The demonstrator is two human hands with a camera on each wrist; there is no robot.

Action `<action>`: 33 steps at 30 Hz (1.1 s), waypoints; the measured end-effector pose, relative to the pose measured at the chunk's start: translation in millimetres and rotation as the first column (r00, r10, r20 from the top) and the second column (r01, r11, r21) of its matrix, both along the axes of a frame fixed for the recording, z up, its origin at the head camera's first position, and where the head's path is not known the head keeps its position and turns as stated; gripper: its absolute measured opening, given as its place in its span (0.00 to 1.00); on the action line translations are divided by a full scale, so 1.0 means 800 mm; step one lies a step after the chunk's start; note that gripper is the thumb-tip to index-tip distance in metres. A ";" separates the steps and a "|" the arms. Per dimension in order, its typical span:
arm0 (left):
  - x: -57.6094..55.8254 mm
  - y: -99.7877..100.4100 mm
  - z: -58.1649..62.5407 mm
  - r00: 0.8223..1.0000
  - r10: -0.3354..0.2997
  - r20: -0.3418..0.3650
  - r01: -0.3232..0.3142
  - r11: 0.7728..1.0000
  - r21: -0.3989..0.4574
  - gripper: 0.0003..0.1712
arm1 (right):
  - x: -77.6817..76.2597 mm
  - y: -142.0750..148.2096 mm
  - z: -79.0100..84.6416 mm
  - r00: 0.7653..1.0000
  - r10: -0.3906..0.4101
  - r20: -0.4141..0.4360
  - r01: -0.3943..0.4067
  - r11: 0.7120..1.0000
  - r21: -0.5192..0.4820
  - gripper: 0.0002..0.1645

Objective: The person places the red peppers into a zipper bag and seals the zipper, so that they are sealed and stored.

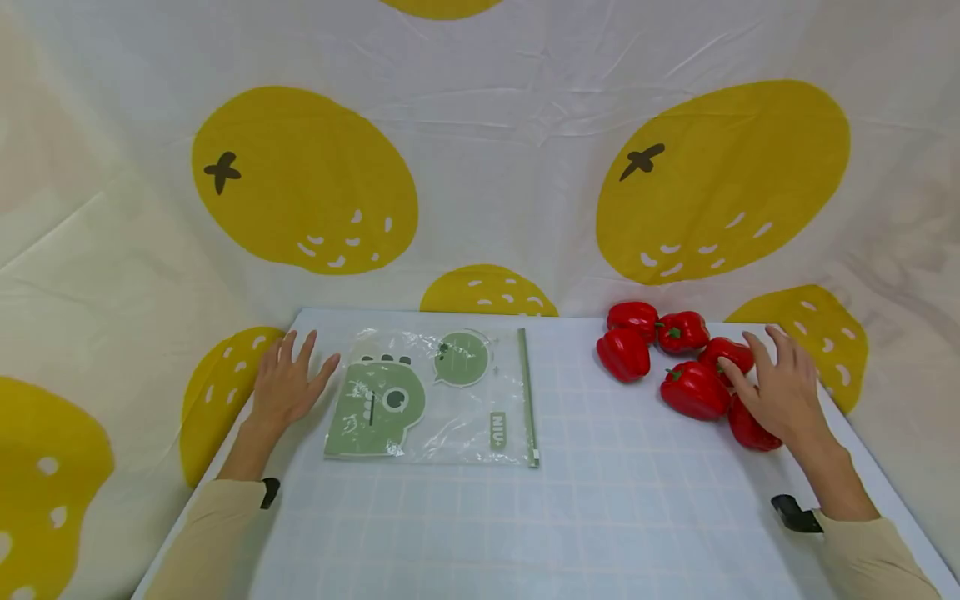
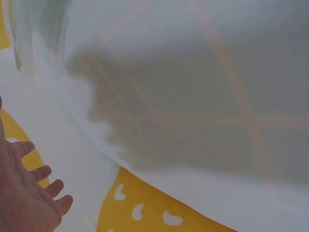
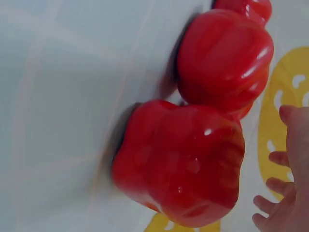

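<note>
Pale chkd tbl [image 1: 570,525] w/ peppers [image 1: 693,393], bag [image 1: 461,417], fruit-print sheet [image 1: 510,192] behind

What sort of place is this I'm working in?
Probably a staged tabletop booth, not a working kitchen: a white cloth-like backdrop with yellow fruit prints stands behind and beside a pale checked tabletop, where a clear plastic bag with green cartoon prints and glossy red bell peppers lie.

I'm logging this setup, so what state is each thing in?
Zip bag: lying flat, looks empty; whether zipped, cannot tell.
Six red peppers: whole where visible, clustered.
Left hand: spread, holding nothing.
Right hand: spread at the peppers, contact unclear.
Backdrop cloth: hanging, creased.
</note>
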State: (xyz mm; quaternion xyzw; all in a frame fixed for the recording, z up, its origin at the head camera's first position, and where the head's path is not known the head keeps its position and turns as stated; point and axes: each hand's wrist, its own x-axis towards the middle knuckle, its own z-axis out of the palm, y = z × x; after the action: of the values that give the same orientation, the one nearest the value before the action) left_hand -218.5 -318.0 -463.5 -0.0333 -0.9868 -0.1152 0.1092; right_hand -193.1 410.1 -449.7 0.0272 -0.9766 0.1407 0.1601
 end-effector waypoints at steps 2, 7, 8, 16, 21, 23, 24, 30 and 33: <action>0.001 0.002 0.002 1.000 -0.001 -0.026 0.001 1.000 0.015 0.44 | 0.001 -0.006 0.000 0.998 0.012 -0.067 -0.013 1.000 -0.017 0.40; 0.002 0.008 0.006 0.994 -0.008 -0.113 0.013 0.999 0.037 0.38 | 0.004 -0.020 0.000 0.979 0.031 -0.201 -0.045 0.997 -0.065 0.33; 0.002 0.009 0.006 0.992 -0.006 -0.125 0.011 0.999 0.040 0.37 | 0.004 -0.022 0.001 0.975 0.033 -0.218 -0.051 0.996 -0.075 0.33; 0.008 0.025 0.013 0.984 0.004 -0.177 0.008 0.998 0.068 0.33 | 0.008 -0.042 0.005 0.948 0.081 -0.307 -0.126 0.983 -0.130 0.26; 0.011 0.037 0.015 0.990 0.007 -0.142 0.010 0.993 0.114 0.33 | 0.009 -0.053 0.007 0.947 0.085 -0.309 -0.135 0.981 -0.143 0.27; 0.012 0.042 0.016 0.992 0.008 -0.126 0.008 0.992 0.126 0.33 | 0.010 -0.058 0.007 0.945 0.091 -0.315 -0.144 0.979 -0.148 0.28; 0.012 0.045 0.017 0.993 0.008 -0.119 0.007 0.992 0.129 0.33 | 0.010 -0.060 0.007 0.942 0.096 -0.322 -0.151 0.977 -0.150 0.29; 0.015 0.063 0.022 0.995 0.001 -0.101 0.015 0.987 0.162 0.34 | 0.013 -0.076 0.008 0.930 0.123 -0.347 -0.191 0.967 -0.171 0.31; 0.017 0.073 0.024 0.994 -0.002 -0.112 0.023 0.982 0.185 0.33 | 0.015 -0.084 0.007 0.934 0.120 -0.335 -0.191 0.964 -0.187 0.32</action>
State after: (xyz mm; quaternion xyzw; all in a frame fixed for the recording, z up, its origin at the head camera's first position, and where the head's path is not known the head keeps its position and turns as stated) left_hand -204.5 -260.0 -444.4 -0.0354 -0.9638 -0.2058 0.1659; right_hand -181.3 342.7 -444.4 0.1097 -0.9111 0.2520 0.3071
